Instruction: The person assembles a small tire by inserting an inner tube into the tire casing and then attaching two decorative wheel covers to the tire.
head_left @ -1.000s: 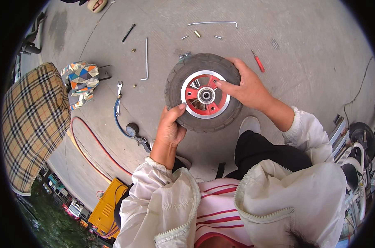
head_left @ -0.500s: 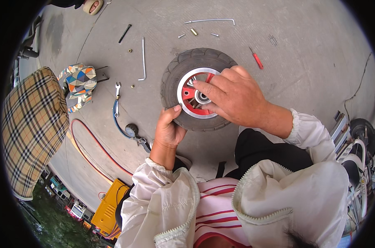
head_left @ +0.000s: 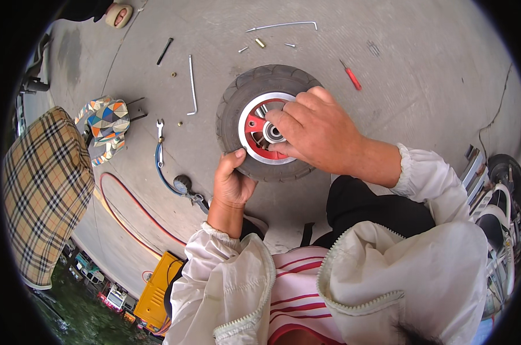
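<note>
A small wheel with a black tyre, silver rim and red spokes is in front of me. My left hand grips the tyre's lower left edge, thumb on the side near the rim and fingers hidden underneath. Over the wheel's right half lies my right hand, its thumb and curled fingers closed about the hub area. The index fingertip is beside the round hub bearing; the thumb rests against the red spokes just below it. Any small part inside these fingers is hidden.
Beyond the wheel lie hex keys, a black bolt, small screws, a brass sleeve and a red screwdriver. At left are a wrench, a gauge, a red hose and a checked cushion.
The wheel and both hands appear slightly farther left in the picture, as do the tools on the ground, so the view has shifted. Both hands keep their places on the wheel.
</note>
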`<state>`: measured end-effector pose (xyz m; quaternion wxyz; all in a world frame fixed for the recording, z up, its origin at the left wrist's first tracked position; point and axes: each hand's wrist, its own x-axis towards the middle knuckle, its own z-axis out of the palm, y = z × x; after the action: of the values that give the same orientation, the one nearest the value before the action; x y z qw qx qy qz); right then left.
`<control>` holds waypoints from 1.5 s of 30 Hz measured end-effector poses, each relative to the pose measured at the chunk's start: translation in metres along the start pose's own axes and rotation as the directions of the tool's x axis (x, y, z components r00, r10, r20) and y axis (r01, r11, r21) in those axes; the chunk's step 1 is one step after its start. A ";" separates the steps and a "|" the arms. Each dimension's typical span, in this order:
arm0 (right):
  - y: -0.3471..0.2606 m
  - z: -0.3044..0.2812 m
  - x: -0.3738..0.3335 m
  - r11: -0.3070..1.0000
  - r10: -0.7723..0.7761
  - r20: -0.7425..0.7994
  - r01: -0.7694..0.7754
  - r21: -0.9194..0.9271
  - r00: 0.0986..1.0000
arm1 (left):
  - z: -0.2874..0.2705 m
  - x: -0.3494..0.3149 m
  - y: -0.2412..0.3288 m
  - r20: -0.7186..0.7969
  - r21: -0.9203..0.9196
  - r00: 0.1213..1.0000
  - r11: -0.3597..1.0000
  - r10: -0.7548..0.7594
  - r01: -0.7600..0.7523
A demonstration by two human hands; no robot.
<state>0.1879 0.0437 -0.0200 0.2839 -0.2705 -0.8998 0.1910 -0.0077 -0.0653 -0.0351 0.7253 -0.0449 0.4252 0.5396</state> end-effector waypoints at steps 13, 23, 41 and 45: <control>0.000 -0.001 0.002 1.000 -0.015 0.055 0.015 -0.007 0.998 | 0.002 -0.001 0.006 0.019 0.058 0.999 0.997 0.045 -0.046; 0.001 0.007 -0.003 0.998 0.063 0.161 -0.066 0.014 0.985 | 0.004 -0.002 0.005 -0.088 0.114 0.996 0.993 0.011 -0.001; 0.049 0.056 -0.081 0.919 0.393 0.294 -0.376 -0.115 0.871 | -0.056 0.100 -0.087 -0.007 -0.034 0.941 0.941 -0.338 0.338; 0.053 0.073 -0.080 0.871 0.490 0.278 -0.450 -0.197 0.826 | -0.059 0.114 -0.100 0.003 -0.047 0.940 0.939 -0.342 0.342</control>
<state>0.2185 0.0240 -0.1346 0.0613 -0.4661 -0.8492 0.2404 0.0471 -0.0529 -0.1873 0.8056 -0.1362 0.4001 0.4152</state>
